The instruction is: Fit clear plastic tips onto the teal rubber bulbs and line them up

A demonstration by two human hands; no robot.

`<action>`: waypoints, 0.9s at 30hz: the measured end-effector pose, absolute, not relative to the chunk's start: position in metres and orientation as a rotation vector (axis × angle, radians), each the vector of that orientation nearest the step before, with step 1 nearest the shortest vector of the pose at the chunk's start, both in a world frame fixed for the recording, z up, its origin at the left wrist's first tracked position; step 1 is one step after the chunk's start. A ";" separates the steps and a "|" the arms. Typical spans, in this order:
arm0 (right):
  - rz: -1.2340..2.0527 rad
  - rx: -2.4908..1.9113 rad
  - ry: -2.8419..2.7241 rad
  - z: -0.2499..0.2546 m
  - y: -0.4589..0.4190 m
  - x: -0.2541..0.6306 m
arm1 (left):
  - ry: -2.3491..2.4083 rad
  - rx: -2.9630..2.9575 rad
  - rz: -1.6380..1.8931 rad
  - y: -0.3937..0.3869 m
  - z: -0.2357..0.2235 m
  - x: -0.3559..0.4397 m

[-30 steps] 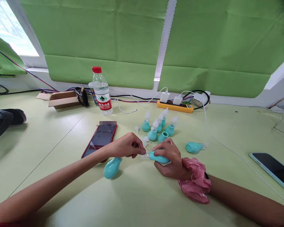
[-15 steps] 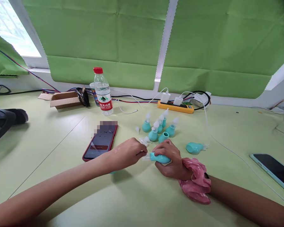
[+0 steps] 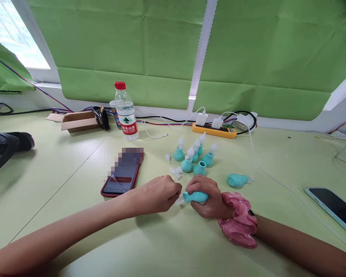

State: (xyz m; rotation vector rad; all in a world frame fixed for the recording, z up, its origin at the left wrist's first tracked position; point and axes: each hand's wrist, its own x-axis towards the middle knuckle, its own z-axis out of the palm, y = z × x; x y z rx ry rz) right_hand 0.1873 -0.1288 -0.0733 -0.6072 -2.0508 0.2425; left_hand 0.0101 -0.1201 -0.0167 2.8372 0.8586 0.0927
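Observation:
My right hand [image 3: 206, 194] is wrapped around a teal rubber squeeze bulb [image 3: 196, 197], held sideways with its neck pointing left. At the bulb's mouth is a clear plastic tube [image 3: 180, 200], tilted down to the left. My left hand [image 3: 164, 194] is closed, its fingertips pinched at the tube; they partly hide it. Beyond my hands stand several teal bulbs with frosted nozzles [image 3: 187, 164], along with an open-mouthed teal bulb [image 3: 200, 168]. Small clear plastic parts [image 3: 175, 174] and a loose frosted tip [image 3: 167, 158] lie left of them.
Another teal bulb [image 3: 237, 180] lies on its side to the right. A red-cased phone [image 3: 121, 179] rests at left, a second phone [image 3: 334, 209] at far right. Behind are a water bottle [image 3: 127, 119], a cardboard box [image 3: 80, 122] and an orange power strip [image 3: 215, 130] with cables.
The clear tube has gone from nearly level with the bulb to tilted downward. My left hand has moved slightly lower and right, and the bulb has dropped a little with my right hand.

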 end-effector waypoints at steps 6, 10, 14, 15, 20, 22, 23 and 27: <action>0.261 -0.676 -1.965 -0.073 -0.126 0.188 | 0.900 2.646 0.258 -0.113 -0.012 0.006; 0.334 -0.716 -1.896 -0.073 -0.122 0.189 | 0.862 2.528 0.303 -0.108 -0.009 0.002; 0.344 -0.726 -1.894 -0.075 -0.122 0.190 | 0.794 2.547 0.311 -0.105 -0.010 0.002; 0.337 -0.728 -1.900 -0.075 -0.123 0.190 | 0.785 2.555 0.313 -0.105 -0.011 0.002; 0.324 -0.733 -1.921 -0.075 -0.123 0.191 | 0.750 2.569 0.341 -0.104 -0.016 0.003; 0.315 -0.737 -1.922 -0.075 -0.123 0.191 | 0.755 2.561 0.373 -0.105 -0.017 0.003; 0.312 -0.740 -1.921 -0.075 -0.123 0.191 | 0.761 2.550 0.391 -0.105 -0.018 0.003; 0.312 -0.753 -1.907 -0.077 -0.123 0.191 | 0.837 2.485 0.426 -0.107 -0.018 0.005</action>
